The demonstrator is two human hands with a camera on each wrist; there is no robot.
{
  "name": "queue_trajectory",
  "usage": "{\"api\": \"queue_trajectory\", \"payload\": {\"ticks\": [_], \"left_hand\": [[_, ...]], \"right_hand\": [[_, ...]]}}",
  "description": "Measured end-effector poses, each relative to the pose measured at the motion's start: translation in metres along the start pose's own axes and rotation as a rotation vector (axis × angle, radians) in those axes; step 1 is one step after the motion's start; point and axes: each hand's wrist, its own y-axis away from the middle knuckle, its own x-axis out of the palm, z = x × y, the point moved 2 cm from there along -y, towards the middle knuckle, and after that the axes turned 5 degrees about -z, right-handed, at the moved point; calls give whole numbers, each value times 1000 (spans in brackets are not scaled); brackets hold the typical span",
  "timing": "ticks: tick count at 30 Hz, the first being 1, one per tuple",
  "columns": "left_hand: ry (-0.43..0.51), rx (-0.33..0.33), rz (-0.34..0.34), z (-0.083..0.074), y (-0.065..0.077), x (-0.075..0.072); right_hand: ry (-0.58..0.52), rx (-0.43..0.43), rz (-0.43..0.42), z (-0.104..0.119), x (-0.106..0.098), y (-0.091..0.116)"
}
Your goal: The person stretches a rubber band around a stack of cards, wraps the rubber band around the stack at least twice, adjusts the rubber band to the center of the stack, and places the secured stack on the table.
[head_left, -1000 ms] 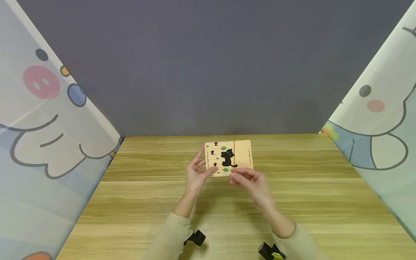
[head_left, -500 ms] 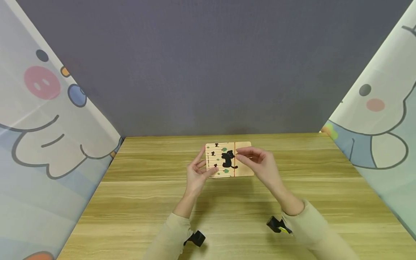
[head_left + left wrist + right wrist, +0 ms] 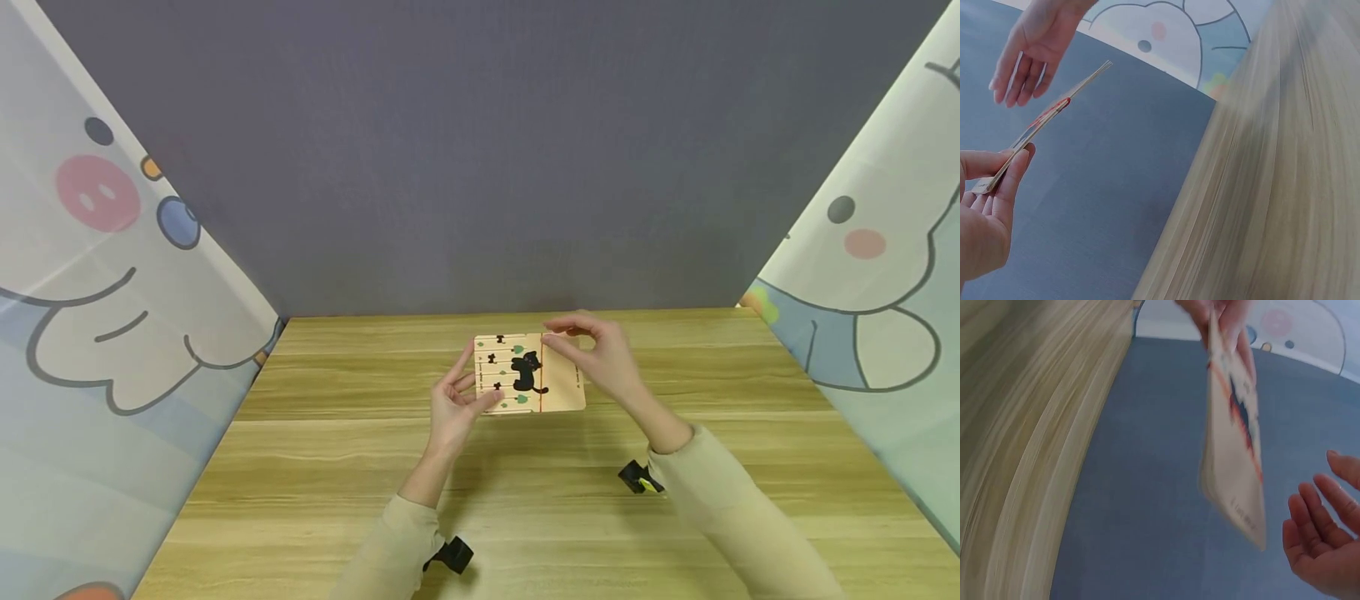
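Note:
A small cream notebook [image 3: 562, 385] with a black cat, green leaves and lines on its cover is held up over the table. Around it runs a thin red elastic band [image 3: 542, 379], right of the cat. My left hand [image 3: 452, 414] grips the notebook's left end, thumb on the cover and fingers behind. Edge-on in the left wrist view, the notebook [image 3: 1040, 125] looks thin, its leaves slightly parted at the far end. My right hand [image 3: 606, 357] overlaps its upper right corner in the head view. In the right wrist view that hand [image 3: 1325, 534] is apart from it, fingers loosely bent, holding nothing.
The wood-grain table [image 3: 337, 467] lies beneath both arms. A dark grey panel [image 3: 510, 167] stands behind it, and cartoon-printed curtains [image 3: 82, 333] flank both sides. A black wrist camera [image 3: 453, 554] hangs under the left sleeve.
My right hand has moved from the notebook's lower edge up across the band to the upper right corner. The left hand keeps its grip, and the notebook has barely shifted.

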Motion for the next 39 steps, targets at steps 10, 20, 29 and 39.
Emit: {"api": "queue_trajectory", "payload": {"ticks": [10,20,29,39], "left_hand": [[4,-16,-6,2,2,-1],[3,-15,-2,2,2,-1],[13,14,8,2,2,0],[3,20,17,2,2,1]], "right_hand": [[101,-84,96,-20,1,-6],[104,-44,156,-33,1,-8],[108,-56,176,-39,3,-8],[22,-31,161,-34,7,-8]]}}
